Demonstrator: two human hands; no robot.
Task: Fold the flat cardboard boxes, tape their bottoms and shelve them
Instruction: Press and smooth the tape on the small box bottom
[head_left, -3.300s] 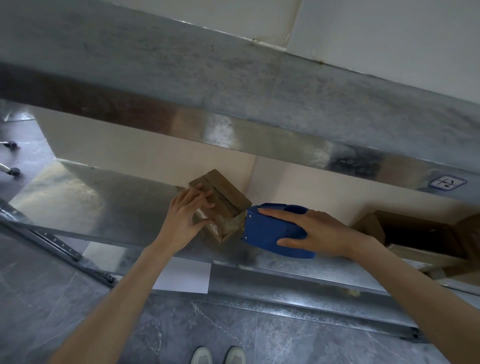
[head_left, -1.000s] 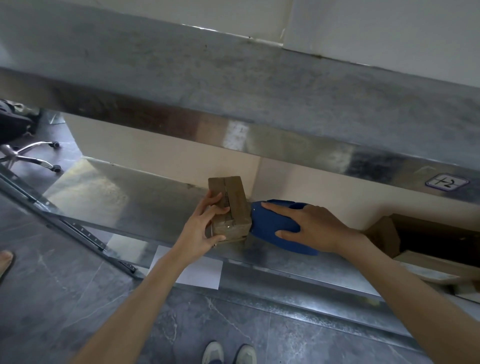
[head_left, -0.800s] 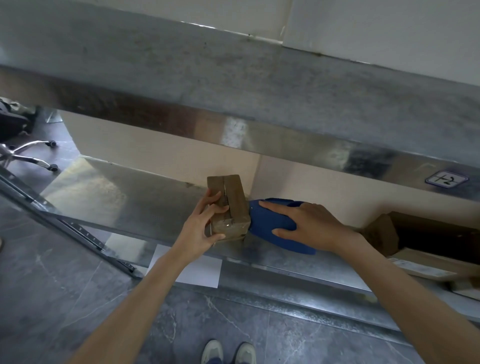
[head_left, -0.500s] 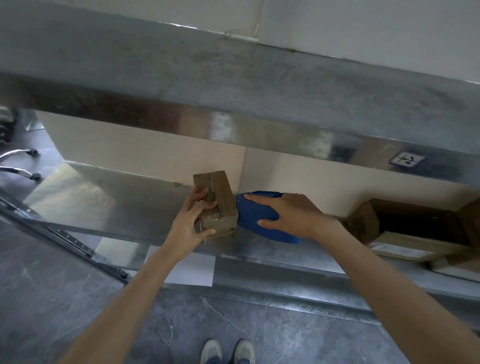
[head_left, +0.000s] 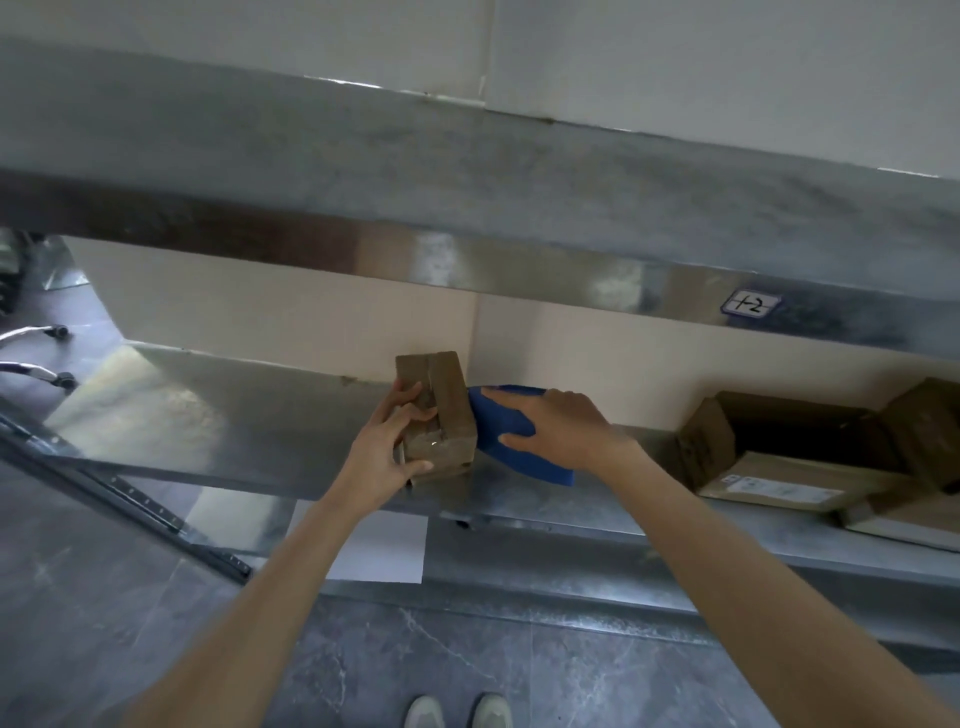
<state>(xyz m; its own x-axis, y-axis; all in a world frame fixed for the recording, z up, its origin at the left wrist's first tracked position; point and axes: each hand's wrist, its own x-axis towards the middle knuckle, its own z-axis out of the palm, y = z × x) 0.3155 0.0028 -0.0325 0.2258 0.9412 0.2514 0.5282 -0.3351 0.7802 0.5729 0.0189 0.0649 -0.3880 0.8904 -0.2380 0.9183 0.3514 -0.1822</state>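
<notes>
The left hand (head_left: 382, 457) clasps the small cardboard box (head_left: 451, 402), its fingers (head_left: 410, 396) curled over the top and the thumb hooked round the near end. The right hand (head_left: 558, 428) grips a blue tape dispenser (head_left: 506, 423) that touches the box's 3 o'clock side. The box is brown, with its flaps closed along a centre seam and a glint of tape at the near end. It sits on the metal shelf (head_left: 234, 436) — more cardboard boxes (head_left: 779, 467) lie well apart at 3 o'clock.

A small white label (head_left: 751, 304) on the upper shelf (head_left: 519, 267) front edge reads "+2", handwritten.
</notes>
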